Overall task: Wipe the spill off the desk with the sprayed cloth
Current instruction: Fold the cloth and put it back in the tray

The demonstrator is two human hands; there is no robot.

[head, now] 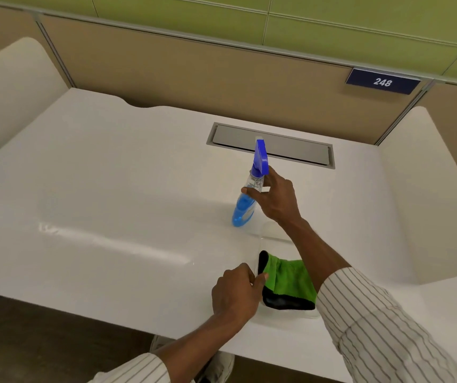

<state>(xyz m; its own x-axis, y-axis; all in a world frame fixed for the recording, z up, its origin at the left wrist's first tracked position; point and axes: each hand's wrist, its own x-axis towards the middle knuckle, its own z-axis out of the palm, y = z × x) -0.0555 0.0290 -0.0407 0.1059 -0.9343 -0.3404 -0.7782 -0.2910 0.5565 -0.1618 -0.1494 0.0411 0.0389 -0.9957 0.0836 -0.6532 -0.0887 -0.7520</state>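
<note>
Your right hand (275, 199) is wrapped around the neck of the spray bottle (245, 201), thumb across the front and fingers curled behind, just under the blue trigger head (260, 157). The bottle is tilted, top leaning away from you, with its blue-liquid base right at the white surface (111, 189) — can't tell for sure whether it's touching down or just off it.

Your left hand (235, 293) is down near the front edge, fingers curled, with the thumb reaching over to the edge of the green cloth (288, 280). It looks like you're pinching the rim of the clear tray (274, 233) the cloth sits in, though the tray is so see-through that the grip itself is hard to read. The cloth is bunched up, green with a black border, lying inside that tray, just right of your left hand and partly tucked under your right forearm.

The spill (116, 244) shows as a long glossy wet streak across the surface, off to the left of both hands and well apart from the cloth.

Farther back there's a grey cable hatch (290, 146) set into the surface, right behind the bottle's head from this angle. A dark blue plate reading 248 (382, 82) hangs on the tan partition (194, 73) at the upper right. Both your sleeves (373, 327) are white with thin stripes.
</note>
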